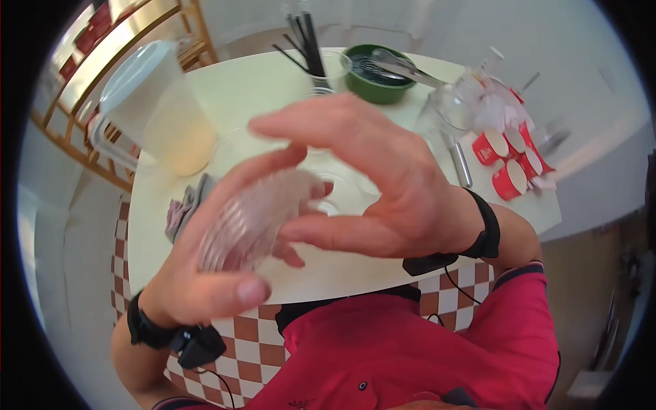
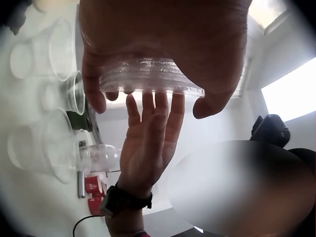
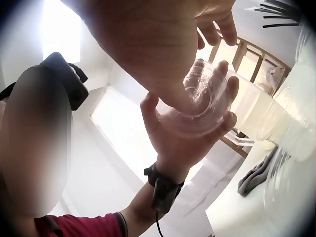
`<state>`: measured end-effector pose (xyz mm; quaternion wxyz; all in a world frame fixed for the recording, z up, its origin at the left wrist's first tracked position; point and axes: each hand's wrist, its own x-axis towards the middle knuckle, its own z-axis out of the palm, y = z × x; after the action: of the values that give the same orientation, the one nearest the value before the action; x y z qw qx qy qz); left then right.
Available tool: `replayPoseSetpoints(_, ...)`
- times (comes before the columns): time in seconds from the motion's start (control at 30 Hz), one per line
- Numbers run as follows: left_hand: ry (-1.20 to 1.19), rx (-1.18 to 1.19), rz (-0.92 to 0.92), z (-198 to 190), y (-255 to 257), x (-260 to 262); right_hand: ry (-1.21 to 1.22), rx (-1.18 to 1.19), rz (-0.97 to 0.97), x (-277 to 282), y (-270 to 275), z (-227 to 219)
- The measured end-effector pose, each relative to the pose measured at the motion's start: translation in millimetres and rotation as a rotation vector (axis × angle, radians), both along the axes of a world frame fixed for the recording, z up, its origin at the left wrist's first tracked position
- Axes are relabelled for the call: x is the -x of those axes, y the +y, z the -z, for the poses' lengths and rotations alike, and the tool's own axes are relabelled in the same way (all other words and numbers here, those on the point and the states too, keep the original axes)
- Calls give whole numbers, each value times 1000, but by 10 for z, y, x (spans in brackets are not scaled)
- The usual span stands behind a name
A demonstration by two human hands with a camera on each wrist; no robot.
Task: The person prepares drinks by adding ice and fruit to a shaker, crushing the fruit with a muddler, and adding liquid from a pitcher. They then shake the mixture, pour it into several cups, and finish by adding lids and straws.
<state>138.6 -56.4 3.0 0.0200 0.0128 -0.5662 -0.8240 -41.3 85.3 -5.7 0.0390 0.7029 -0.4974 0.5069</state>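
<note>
A stack of clear ridged plastic lids (image 1: 263,212) (image 2: 143,76) (image 3: 205,106) is held in the left hand (image 1: 198,266) (image 2: 168,39) (image 3: 182,143), its fingers and thumb curved round the rim. Facing it in the head view, the right hand (image 1: 396,184) (image 2: 153,140) (image 3: 158,49) has its fingers spread and bent, with the thumb tip close to the stack's edge; whether it touches cannot be told. Clear plastic cups (image 2: 61,49) stand on the table, largely hidden behind the hands in the head view.
On the white table (image 1: 239,78) are a lidded pitcher (image 1: 178,130) at left, black straws (image 1: 311,48) in a cup, a green bowl (image 1: 376,92) with metal tongs (image 1: 410,72), red paper cups (image 1: 509,181) at right, and a grey cloth (image 1: 195,208) near the left edge.
</note>
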Motion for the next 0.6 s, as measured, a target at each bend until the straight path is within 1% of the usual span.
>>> replayPoseSetpoints(0.03,-89,-102,98,21,110,-50,-22,10,-3,-56,135,62)
replayPoseSetpoints(0.1,-247,-188,316,161,185,-204,-67,30,-9,-163,421,196)
replayPoseSetpoints(0.17,-272,-155,467,289,329,-52,-56,-17,14,-212,723,323)
replayPoseSetpoints(0.23,-272,-122,555,458,513,42,-92,-29,43,-236,1014,497)
replayPoseSetpoints(0.3,-262,-88,597,626,657,121,-141,-52,70,-255,1274,656)
replayPoseSetpoints(0.33,-254,-84,687,664,696,222,-183,-59,97,-245,1402,692)
replayPoseSetpoints(0.37,-236,-43,654,712,755,266,-217,-76,116,-247,1538,724)
replayPoseSetpoints(0.43,-199,39,584,760,898,322,-391,-172,273,-167,1886,718)
replayPoseSetpoints(0.47,-258,27,501,765,959,315,-479,-233,448,-126,2059,691)
replayPoseSetpoints(0.5,-225,149,508,780,950,321,-569,-293,625,-75,2204,666)
replayPoseSetpoints(0.57,-154,395,519,819,884,336,-343,-167,1019,142,2386,781)
replayPoseSetpoints(0.6,-137,460,521,832,856,310,-196,-136,1129,279,2484,882)
